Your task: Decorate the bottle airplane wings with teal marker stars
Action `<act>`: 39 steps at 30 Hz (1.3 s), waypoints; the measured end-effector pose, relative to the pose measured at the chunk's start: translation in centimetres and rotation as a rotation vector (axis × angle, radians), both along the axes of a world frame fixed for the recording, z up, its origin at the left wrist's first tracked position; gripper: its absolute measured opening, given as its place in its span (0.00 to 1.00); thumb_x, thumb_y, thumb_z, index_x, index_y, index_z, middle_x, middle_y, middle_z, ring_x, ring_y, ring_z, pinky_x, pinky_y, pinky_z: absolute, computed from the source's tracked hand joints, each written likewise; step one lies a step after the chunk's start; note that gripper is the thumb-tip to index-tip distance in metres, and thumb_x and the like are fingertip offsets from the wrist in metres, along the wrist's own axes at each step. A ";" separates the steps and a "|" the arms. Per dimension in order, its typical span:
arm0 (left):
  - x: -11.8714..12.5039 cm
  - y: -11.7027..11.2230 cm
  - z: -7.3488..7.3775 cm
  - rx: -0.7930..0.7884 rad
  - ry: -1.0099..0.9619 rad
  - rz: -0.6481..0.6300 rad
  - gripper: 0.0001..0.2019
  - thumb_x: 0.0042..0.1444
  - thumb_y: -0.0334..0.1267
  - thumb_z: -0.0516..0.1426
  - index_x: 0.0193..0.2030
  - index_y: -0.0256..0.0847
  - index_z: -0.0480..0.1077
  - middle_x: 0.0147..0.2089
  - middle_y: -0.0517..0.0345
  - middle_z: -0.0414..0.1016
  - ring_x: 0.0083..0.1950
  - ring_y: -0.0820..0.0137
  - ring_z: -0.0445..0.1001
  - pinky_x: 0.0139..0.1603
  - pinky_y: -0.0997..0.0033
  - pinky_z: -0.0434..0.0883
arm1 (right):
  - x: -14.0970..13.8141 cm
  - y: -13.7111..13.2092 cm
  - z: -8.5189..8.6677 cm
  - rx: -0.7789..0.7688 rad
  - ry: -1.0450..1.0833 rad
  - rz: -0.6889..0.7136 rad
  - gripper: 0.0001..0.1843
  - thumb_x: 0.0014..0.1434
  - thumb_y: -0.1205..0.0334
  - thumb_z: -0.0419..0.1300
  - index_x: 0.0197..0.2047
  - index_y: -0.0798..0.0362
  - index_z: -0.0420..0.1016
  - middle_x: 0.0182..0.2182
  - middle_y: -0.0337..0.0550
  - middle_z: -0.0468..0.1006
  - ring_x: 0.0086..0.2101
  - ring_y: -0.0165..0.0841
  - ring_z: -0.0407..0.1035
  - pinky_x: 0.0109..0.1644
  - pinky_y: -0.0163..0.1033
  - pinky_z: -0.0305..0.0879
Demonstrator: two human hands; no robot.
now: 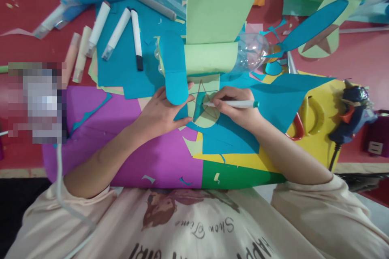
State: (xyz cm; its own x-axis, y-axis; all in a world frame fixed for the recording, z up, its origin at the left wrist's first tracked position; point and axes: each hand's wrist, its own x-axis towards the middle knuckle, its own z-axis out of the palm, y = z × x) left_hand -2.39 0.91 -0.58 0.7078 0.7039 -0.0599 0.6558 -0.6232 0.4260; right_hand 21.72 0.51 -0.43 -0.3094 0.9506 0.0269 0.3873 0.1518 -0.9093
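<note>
My right hand (235, 109) is closed around a white marker with a teal cap (237, 104), its tip on a light green paper circle (203, 109) that carries a drawn star outline. My left hand (161, 111) lies flat with fingers spread, pressing the left edge of that circle and touching a blue paper strip (174, 71). The strip curves over a clear plastic bottle (249, 52) wrapped in light green paper (212, 57), just beyond both hands.
Purple (121, 129), yellow (322, 89), green and blue paper sheets (121, 64) cover the red table. Several white markers (117, 32) and glue sticks lie far left. Red-handled scissors (299, 129) and a blue glue gun (352, 113) sit at the right. A blurred device lies at left.
</note>
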 end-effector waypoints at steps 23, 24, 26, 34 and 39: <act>0.0 -0.1 0.0 0.028 0.004 -0.008 0.23 0.65 0.46 0.56 0.64 0.39 0.66 0.73 0.42 0.56 0.72 0.47 0.59 0.68 0.43 0.61 | -0.1 0.2 0.1 0.016 0.036 -0.012 0.10 0.57 0.61 0.58 0.25 0.53 0.73 0.19 0.37 0.74 0.21 0.26 0.63 0.25 0.34 0.57; 0.0 -0.1 0.0 0.030 0.008 -0.009 0.23 0.65 0.46 0.56 0.64 0.39 0.66 0.73 0.42 0.56 0.72 0.48 0.59 0.68 0.43 0.61 | -0.1 0.2 0.2 0.011 0.032 -0.010 0.10 0.56 0.61 0.57 0.25 0.53 0.73 0.19 0.37 0.74 0.21 0.26 0.63 0.25 0.34 0.57; 0.0 -0.1 0.0 0.033 0.014 -0.010 0.23 0.65 0.46 0.56 0.64 0.39 0.66 0.73 0.43 0.56 0.72 0.48 0.59 0.68 0.43 0.61 | -0.1 0.2 0.3 -0.007 0.025 0.000 0.10 0.55 0.62 0.57 0.23 0.53 0.73 0.18 0.37 0.73 0.20 0.26 0.62 0.24 0.34 0.56; 0.0 -0.1 0.0 0.026 0.012 -0.012 0.23 0.65 0.46 0.56 0.64 0.39 0.66 0.73 0.43 0.55 0.72 0.48 0.59 0.69 0.42 0.60 | 0.0 0.1 0.4 -0.060 0.057 0.029 0.11 0.53 0.62 0.57 0.22 0.54 0.73 0.17 0.37 0.71 0.19 0.25 0.60 0.23 0.33 0.54; 0.0 -0.1 -0.1 0.029 0.002 -0.012 0.23 0.66 0.46 0.56 0.64 0.39 0.66 0.73 0.43 0.56 0.72 0.48 0.58 0.69 0.43 0.60 | 0.0 0.2 0.5 -0.085 0.069 -0.014 0.10 0.52 0.61 0.58 0.22 0.53 0.72 0.17 0.37 0.71 0.20 0.26 0.61 0.23 0.33 0.55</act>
State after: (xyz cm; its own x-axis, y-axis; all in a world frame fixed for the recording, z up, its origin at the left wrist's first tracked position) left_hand -2.40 0.85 -0.69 0.7158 0.6971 -0.0409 0.6492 -0.6429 0.4064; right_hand 21.67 0.74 0.10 -0.2959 0.9546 -0.0338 0.3253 0.0674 -0.9432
